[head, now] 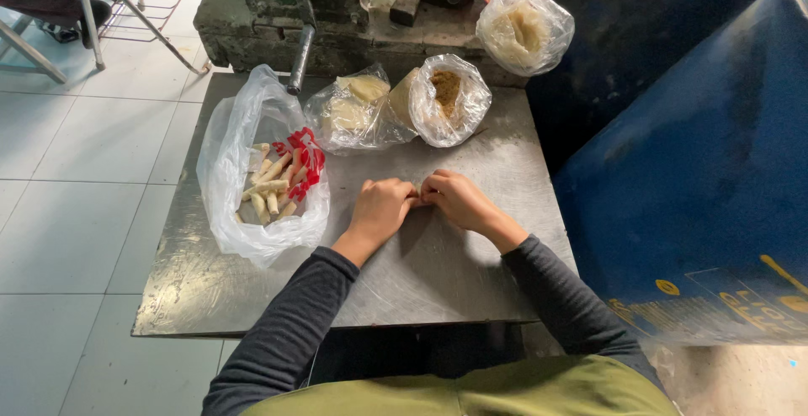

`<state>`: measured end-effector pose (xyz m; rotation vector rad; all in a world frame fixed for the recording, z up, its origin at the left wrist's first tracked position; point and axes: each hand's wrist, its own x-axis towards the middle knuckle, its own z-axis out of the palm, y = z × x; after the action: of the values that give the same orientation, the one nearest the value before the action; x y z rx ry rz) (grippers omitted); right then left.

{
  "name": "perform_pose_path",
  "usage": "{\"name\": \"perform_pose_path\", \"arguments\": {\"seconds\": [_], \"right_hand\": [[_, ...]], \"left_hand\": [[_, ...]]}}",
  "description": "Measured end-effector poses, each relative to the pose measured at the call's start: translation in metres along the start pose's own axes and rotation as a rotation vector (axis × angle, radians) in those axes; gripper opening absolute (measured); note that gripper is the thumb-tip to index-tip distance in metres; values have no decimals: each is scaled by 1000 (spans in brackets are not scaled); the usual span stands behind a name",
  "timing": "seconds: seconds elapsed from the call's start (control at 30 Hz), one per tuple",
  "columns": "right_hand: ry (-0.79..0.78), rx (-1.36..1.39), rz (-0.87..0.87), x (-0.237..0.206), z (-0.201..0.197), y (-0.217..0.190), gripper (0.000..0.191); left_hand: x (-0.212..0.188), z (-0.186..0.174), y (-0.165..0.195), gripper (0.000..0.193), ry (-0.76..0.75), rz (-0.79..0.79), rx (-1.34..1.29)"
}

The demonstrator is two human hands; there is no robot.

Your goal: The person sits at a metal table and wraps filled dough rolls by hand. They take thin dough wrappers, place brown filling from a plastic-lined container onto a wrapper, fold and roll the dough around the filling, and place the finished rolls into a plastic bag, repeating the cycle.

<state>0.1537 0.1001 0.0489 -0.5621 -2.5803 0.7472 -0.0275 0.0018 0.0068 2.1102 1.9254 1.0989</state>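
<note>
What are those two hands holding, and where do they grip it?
Both the left hand and right hand pinch something small between their fingertips; it is hidden, so it cannot be told.

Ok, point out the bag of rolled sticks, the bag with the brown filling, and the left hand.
bag of rolled sticks [229,143], head view, on its clear plastic side wall.
bag with brown filling [467,109], head view, on its plastic side.
left hand [383,206], head view, on the back of the hand.
</note>
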Motion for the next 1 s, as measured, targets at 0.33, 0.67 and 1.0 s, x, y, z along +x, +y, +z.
{"name": "perform_pose_path", "arguments": {"seconds": [0.33,0.67,1.0], "right_hand": [[210,94,341,1,22,3,13],[145,-98,32,2,9,22,13],[188,-136,187,-2,21,12,8]], "left_hand": [[-2,7,7,12,113,-212,5],[1,3,-4,15,85,-96,-47],[-2,4,6,12,111,-286,-23]]}}
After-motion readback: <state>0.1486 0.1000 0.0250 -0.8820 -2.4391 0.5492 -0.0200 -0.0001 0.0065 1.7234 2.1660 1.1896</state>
